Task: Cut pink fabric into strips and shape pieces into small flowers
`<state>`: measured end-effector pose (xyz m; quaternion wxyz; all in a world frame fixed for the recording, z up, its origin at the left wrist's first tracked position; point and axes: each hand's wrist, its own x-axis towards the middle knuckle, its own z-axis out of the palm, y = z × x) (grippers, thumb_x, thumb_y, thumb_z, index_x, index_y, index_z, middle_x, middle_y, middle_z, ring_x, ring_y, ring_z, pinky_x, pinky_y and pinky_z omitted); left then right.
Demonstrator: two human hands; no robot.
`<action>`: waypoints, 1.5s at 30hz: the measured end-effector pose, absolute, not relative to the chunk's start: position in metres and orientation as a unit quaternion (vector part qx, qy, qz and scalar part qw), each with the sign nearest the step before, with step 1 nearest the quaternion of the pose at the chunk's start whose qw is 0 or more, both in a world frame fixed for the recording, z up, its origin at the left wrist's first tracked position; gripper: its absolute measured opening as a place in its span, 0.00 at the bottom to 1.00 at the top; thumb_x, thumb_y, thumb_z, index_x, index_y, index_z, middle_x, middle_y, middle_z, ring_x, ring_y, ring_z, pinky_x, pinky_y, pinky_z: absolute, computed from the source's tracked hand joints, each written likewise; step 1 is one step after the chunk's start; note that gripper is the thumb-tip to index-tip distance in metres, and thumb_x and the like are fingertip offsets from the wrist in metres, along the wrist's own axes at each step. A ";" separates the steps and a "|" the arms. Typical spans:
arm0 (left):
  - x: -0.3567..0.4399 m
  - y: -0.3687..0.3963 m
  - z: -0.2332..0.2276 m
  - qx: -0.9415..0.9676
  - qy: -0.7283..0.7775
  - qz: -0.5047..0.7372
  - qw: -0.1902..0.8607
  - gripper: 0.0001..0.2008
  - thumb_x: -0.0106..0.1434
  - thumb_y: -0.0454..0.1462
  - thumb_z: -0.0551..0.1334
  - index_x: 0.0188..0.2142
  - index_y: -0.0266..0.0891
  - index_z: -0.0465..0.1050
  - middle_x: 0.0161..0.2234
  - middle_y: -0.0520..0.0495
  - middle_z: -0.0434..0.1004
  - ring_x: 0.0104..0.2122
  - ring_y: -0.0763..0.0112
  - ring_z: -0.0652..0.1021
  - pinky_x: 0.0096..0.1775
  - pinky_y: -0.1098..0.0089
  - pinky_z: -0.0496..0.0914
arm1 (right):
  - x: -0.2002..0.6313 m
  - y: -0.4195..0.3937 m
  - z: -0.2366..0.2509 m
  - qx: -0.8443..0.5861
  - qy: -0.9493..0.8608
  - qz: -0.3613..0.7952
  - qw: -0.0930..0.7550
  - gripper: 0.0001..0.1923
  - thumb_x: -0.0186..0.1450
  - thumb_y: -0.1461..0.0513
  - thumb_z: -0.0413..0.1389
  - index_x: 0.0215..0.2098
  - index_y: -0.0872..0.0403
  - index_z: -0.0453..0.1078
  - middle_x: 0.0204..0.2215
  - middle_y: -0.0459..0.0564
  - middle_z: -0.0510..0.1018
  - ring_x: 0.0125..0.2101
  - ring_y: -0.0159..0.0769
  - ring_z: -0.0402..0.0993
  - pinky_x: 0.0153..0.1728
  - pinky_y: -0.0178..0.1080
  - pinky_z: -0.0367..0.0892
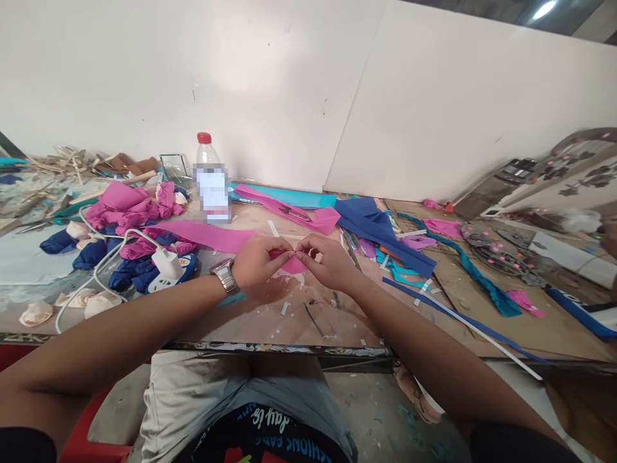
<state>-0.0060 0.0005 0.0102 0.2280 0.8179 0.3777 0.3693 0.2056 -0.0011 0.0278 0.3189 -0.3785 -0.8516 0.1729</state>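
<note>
Strip (295, 265), pink, thin and matt, lies over the middle of the bench (260, 321), where I see two hands meet on it: the left hand (255, 263) and right hand (328, 263) each pinch it between thumb and fingers, tips close together. A longer pink band (207, 236) runs smooth to the left hand; whether it joins the strip, I cannot tell. On my left, soft rosettes (123, 209) in pink, blue and cream pile up, rumpled and rounded; they overlap too much for me to count. On my right lie creased blue sheeting (371, 222) and a crinkled teal twist (475, 276). Brownish, scuffed covering and scraps mark the bench; white wall (241, 71) behind, grey floor (371, 411) below. I count one bottle (207, 154), one watch (225, 276), one white rod (491, 335).
</note>
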 end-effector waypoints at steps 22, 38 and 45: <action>-0.003 -0.007 0.010 0.852 0.389 0.328 0.123 0.13 0.70 0.43 0.57 0.38 0.42 0.79 0.34 0.49 0.83 0.32 0.68 0.78 0.35 0.69 0.65 | 0.202 -0.008 0.015 -0.411 -0.810 0.222 0.354 0.05 0.66 0.62 0.55 0.32 0.54 0.71 0.27 0.45 0.75 0.27 0.30 0.68 0.30 0.34 0.63; -0.002 -0.008 0.007 0.866 0.384 0.304 0.103 0.11 0.69 0.42 0.56 0.39 0.42 0.76 0.35 0.47 0.82 0.33 0.67 0.78 0.34 0.68 0.65 | 0.203 -0.008 0.015 -0.414 -0.784 0.321 0.332 0.10 0.67 0.58 0.53 0.32 0.55 0.71 0.27 0.45 0.74 0.27 0.30 0.67 0.29 0.33 0.63; -0.003 -0.007 0.010 0.856 0.383 0.306 0.165 0.11 0.68 0.41 0.57 0.37 0.41 0.77 0.34 0.48 0.81 0.32 0.68 0.77 0.35 0.69 0.66 | 0.211 -0.001 0.013 -0.410 -0.790 0.317 0.327 0.11 0.66 0.55 0.58 0.33 0.55 0.75 0.29 0.46 0.78 0.30 0.33 0.70 0.33 0.35 0.65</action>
